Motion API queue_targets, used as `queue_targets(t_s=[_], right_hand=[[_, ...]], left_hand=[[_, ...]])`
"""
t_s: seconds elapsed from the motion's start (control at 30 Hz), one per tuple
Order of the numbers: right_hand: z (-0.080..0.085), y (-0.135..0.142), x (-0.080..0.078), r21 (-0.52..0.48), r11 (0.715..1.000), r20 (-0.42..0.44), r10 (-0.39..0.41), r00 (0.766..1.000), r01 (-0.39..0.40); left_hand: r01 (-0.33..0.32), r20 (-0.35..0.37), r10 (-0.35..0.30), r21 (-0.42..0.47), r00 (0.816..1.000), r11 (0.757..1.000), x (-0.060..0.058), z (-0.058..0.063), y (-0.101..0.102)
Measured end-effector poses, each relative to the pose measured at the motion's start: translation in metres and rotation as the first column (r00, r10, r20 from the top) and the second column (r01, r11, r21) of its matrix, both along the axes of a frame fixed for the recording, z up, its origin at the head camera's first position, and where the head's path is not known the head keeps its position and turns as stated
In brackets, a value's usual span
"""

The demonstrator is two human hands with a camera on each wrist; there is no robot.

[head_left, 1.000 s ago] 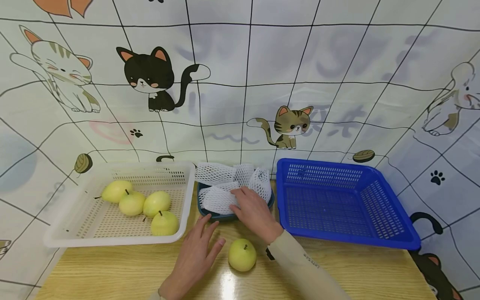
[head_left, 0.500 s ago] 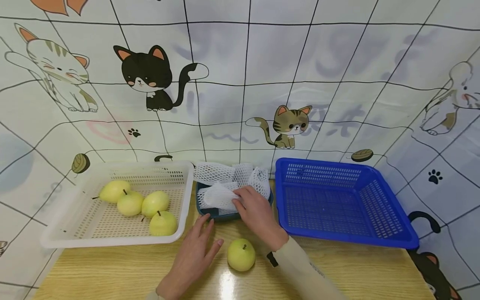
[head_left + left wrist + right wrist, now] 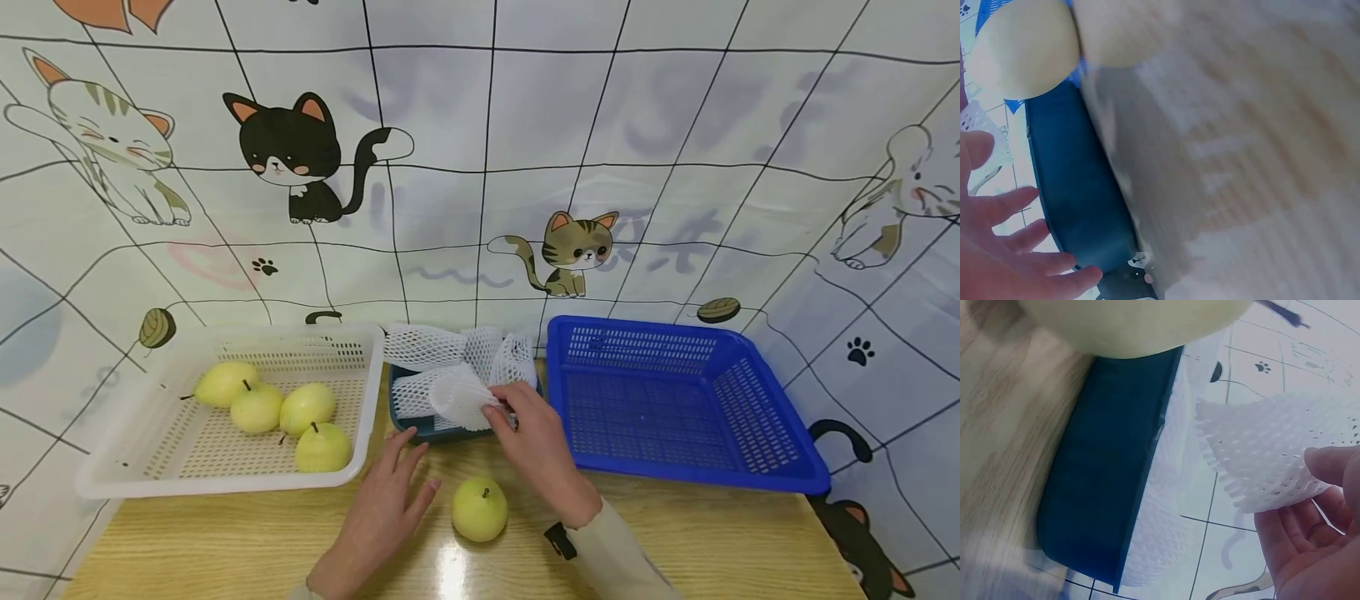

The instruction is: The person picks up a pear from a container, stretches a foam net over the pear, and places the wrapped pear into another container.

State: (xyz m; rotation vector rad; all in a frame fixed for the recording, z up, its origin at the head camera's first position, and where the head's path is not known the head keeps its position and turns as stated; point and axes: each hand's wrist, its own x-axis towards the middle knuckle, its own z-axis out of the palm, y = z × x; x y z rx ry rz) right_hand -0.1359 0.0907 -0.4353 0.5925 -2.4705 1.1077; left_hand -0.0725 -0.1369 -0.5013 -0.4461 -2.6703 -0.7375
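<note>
My right hand [image 3: 542, 446] pinches a white foam fruit net [image 3: 1266, 450] between thumb and fingers, lifted over a dark teal box [image 3: 1107, 469]. More foam nets [image 3: 423, 346] fill that box and stick up past its back rim. Near the box's front left corner is my left hand [image 3: 378, 508], its fingers spread and holding nothing. In the left wrist view its fingertips are close to the box's rim; whether they touch it I cannot tell. A yellow-green pear [image 3: 479, 509] stands on the table between both hands, stem up.
A white plastic basket [image 3: 225, 483] with several pears [image 3: 255, 407] stands on the left. To the right is a blue plastic basket [image 3: 690, 417]. Wood-grain table [image 3: 247, 542] runs along the front. A cat-patterned sheet [image 3: 442, 125] hangs behind.
My right hand has taken hold of one foam net and drawn it up and to the right, toward me. The left hand has hardly moved, and the pear stays in place.
</note>
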Motion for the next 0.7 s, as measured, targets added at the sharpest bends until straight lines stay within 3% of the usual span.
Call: queue_targets(t_s=[0.13,0.2,0.3,0.4,0.5,0.6,0.7], right_hand=[[0.002,0.005,0.004,-0.078,0.997,-0.001,0.015,1.000,-0.015],[0.003,0.007,0.007,-0.122,0.992,0.020,0.029,0.999,-0.026],[0.005,0.011,0.011,-0.188,0.981,0.070,0.061,0.996,-0.047],[0.006,0.016,0.013,-0.264,0.960,0.106,0.125,0.986,-0.093],[0.004,0.021,0.015,-0.335,0.927,0.099,0.214,0.972,-0.170],[0.001,0.025,0.016,-0.377,0.889,0.043,0.297,0.954,-0.260],[0.000,0.027,0.017,-0.388,0.857,-0.020,0.359,0.933,-0.338]], left_hand=[[-0.007,-0.033,0.009,0.064,0.999,0.998,0.000,0.005,0.003],[-0.003,-0.038,0.008,0.139,0.999,0.990,0.000,0.009,0.006],[0.028,-0.015,-0.024,0.307,1.000,0.951,-0.002,0.017,0.010],[0.048,0.067,-0.094,0.501,0.993,0.864,-0.006,0.027,0.015],[0.019,0.187,-0.192,0.668,0.963,0.744,-0.011,0.037,0.020],[-0.059,0.306,-0.298,0.781,0.904,0.622,-0.015,0.046,0.023],[-0.119,0.385,-0.418,0.837,0.823,0.535,-0.019,0.054,0.024]])
